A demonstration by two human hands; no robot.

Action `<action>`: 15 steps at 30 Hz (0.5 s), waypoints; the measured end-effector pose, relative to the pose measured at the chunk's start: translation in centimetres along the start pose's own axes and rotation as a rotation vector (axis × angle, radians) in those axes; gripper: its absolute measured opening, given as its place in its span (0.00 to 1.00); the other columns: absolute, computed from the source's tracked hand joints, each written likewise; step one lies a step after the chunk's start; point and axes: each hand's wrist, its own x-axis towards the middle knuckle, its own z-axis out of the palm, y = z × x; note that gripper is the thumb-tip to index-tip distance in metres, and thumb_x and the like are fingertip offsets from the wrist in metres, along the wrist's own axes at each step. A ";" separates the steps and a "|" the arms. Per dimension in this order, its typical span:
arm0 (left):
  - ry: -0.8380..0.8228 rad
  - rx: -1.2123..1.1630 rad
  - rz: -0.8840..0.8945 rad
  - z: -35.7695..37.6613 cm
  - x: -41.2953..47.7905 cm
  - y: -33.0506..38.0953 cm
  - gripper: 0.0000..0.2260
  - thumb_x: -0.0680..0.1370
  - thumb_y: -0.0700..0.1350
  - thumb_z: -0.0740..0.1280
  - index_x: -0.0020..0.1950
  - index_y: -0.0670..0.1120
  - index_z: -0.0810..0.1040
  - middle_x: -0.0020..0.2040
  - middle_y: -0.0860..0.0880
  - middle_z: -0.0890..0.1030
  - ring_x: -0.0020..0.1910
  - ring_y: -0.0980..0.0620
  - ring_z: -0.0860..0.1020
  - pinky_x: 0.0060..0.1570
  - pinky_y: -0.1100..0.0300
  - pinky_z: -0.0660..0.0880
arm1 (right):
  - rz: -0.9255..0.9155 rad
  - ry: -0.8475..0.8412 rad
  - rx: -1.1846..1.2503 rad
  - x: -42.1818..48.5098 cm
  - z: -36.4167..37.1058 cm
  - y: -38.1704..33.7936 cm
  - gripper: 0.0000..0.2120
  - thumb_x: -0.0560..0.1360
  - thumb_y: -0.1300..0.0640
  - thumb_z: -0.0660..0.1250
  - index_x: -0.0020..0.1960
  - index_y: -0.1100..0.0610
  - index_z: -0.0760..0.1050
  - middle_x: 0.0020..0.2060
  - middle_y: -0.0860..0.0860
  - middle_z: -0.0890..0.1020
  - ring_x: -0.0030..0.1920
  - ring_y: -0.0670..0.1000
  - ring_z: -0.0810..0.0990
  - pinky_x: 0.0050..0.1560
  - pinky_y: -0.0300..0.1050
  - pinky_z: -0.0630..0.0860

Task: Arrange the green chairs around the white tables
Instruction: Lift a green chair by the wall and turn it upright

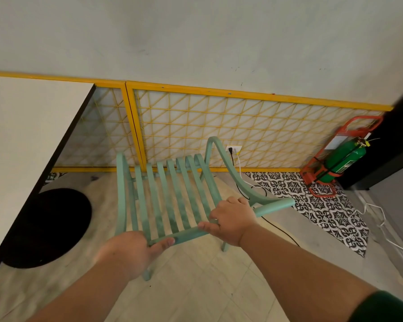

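Observation:
A green slatted metal chair with curved armrests stands in the middle of the view, its back towards me. My left hand grips the top rail of the chair back at its left end. My right hand grips the same rail at its right end, beside the right armrest. A white table with a dark edge fills the left side, just left of the chair. Its round black base sits on the floor below.
A yellow lattice panel runs along the wall behind the chair. A green extinguisher in a red stand is at the right, next to a dark cabinet. Cables trail from a wall socket across patterned tiles.

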 end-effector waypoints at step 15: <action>-0.220 -0.106 0.200 -1.5 0.9 -4.4 0.27 0.69 0.78 0.61 0.52 0.61 0.83 0.45 0.57 0.83 0.45 0.58 0.80 0.50 0.58 0.78 | 0.497 -0.389 0.463 -1.5 -2.7 -5.1 0.45 0.67 0.18 0.58 0.68 0.51 0.77 0.78 0.62 0.57 0.71 0.79 0.26 0.75 0.74 0.40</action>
